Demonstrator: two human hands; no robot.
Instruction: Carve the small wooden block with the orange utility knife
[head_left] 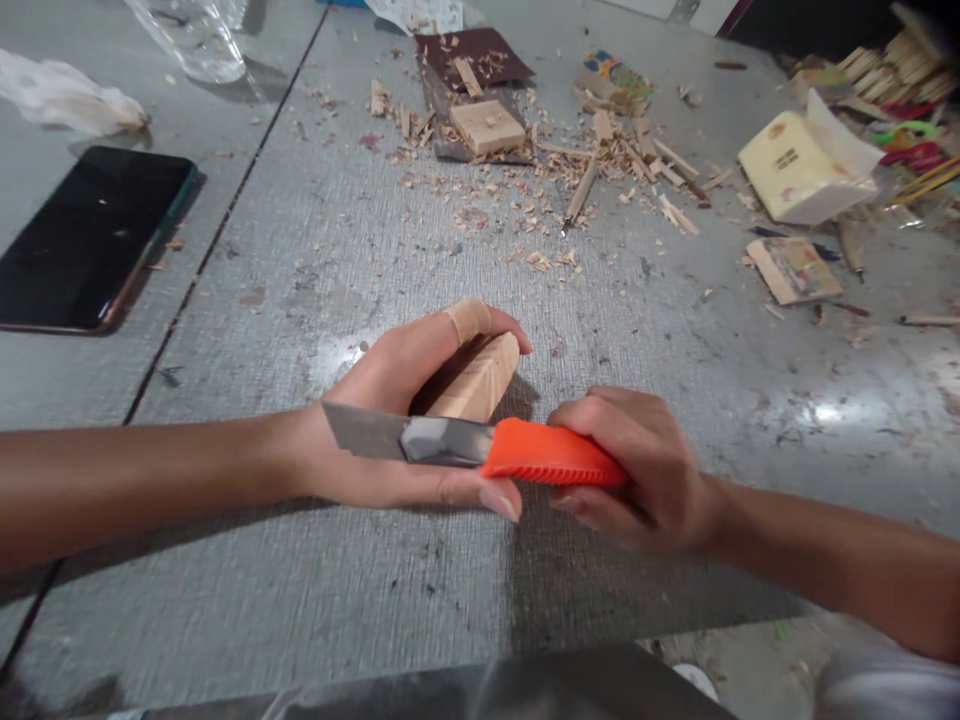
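- Closest to us, our right hand is wrapping tight around the orange-handled knife, blade pointing left across our left palm.
- Our left hand is cupping the wood block, bandaged finger curling over the top.
- We're guessing partway done: block's showing carved facets, and shavings are piling up further back.

The knife has an orange handle and grey blade. The wood block is pale tan. The phone is black, the worktop speckled grey.
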